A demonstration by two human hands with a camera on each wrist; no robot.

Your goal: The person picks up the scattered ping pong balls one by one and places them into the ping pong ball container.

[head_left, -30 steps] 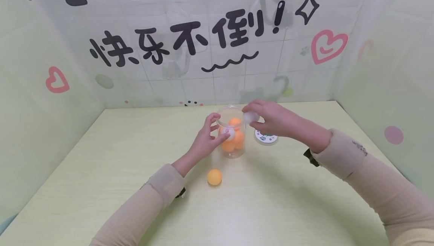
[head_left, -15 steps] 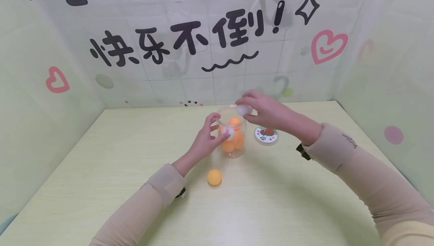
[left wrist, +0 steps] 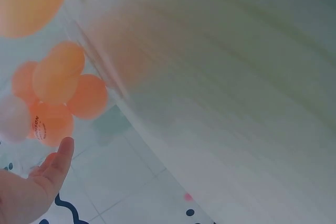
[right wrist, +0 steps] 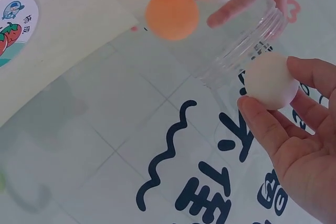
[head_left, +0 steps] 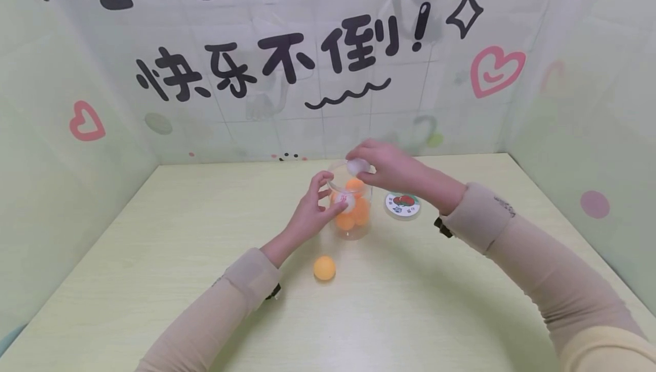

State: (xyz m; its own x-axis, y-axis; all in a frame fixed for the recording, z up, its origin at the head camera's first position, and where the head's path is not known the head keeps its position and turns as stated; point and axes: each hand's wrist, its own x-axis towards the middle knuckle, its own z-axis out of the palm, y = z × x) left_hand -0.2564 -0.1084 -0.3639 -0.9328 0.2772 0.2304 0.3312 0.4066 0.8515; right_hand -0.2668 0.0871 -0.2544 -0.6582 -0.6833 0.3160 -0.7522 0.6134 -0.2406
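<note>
A clear plastic jar stands upright on the table, holding several orange ping-pong balls and a white one with red print. My left hand grips the jar from its left side, thumb across the front. Over the jar's mouth, my right hand pinches a white ping-pong ball between thumb and fingers. The right wrist view shows that white ball just outside the rim of the jar. On the table in front of the jar lies a single orange-yellow ball.
A round lid with a tomato or strawberry picture lies flat to the right of the jar. Behind the table stands a printed backdrop, with pale side panels left and right.
My right hand has moved left with the white ball, from beside the jar's rim to over its mouth, uncovering the lid. The left hand and jar stay put.
</note>
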